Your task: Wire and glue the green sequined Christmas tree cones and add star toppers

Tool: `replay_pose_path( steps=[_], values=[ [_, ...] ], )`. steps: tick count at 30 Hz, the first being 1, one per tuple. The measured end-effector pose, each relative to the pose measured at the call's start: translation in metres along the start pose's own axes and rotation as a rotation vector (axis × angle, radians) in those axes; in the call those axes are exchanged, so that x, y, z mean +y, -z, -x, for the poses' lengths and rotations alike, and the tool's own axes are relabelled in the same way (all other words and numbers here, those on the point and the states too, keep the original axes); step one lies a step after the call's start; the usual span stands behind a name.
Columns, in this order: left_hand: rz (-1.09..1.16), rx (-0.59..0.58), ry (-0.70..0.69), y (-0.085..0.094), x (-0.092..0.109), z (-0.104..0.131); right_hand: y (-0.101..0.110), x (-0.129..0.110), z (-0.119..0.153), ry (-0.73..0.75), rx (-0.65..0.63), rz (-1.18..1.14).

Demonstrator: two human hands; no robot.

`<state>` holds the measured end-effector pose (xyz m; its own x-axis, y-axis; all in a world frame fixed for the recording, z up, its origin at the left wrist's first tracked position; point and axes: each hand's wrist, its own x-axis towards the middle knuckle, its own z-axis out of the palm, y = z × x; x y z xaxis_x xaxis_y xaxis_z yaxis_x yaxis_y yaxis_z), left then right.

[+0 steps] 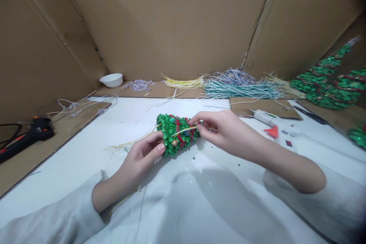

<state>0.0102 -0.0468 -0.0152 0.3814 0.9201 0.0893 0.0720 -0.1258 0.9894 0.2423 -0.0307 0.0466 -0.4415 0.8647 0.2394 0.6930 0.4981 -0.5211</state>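
A small green Christmas tree point(168, 131), trimmed with red garland and a gold ball, lies on its side above the white tabletop. Its wide base points left, where yellow wires stick out. My left hand point(145, 150) is closed around that base, thumb in front and the other fingers partly hidden behind it. Over the narrower end, my right hand point(213, 127) pinches thin yellow and white wires point(184, 130) between thumb and fingertips. The wires run across the tree's side, and the tip is hidden by the right hand.
Bundles of yellow wires point(184, 82) and green-white wires point(243, 89) lie at the back. A white bowl point(111, 80) stands back left near clear plastic pieces point(139, 85). A black glue gun point(40, 129) is left; a white glue gun point(264, 117) and finished trees point(328, 80) are right.
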Motion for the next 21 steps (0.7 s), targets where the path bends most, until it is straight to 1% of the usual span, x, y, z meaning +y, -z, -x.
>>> replay_pose_path(
  steps=[2, 4, 7, 11, 14, 17, 21],
  values=[
    [-0.021, 0.012, 0.007, 0.0, 0.0, -0.001, -0.002, 0.0, 0.0, 0.01, -0.02, -0.007],
    [-0.033, 0.017, 0.012, 0.0, 0.0, -0.001, -0.004, -0.001, 0.001, 0.053, -0.015, 0.024],
    [-0.024, -0.001, -0.005, -0.001, 0.001, -0.002, -0.011, -0.004, 0.003, 0.133, 0.031, 0.088],
    [-0.012, 0.012, 0.023, -0.003, 0.002, -0.001, -0.019, -0.008, 0.005, 0.174, 0.069, 0.143],
    [-0.004, 0.039, 0.052, -0.004, 0.001, -0.001, -0.023, -0.011, 0.006, 0.176, 0.1, 0.181],
    [-0.002, 0.06, 0.052, -0.005, 0.001, -0.001, -0.026, -0.013, 0.006, 0.153, 0.108, 0.208],
    [-0.013, 0.043, 0.031, -0.004, 0.002, -0.001, -0.028, -0.013, 0.006, 0.142, 0.082, 0.224]
  ],
)
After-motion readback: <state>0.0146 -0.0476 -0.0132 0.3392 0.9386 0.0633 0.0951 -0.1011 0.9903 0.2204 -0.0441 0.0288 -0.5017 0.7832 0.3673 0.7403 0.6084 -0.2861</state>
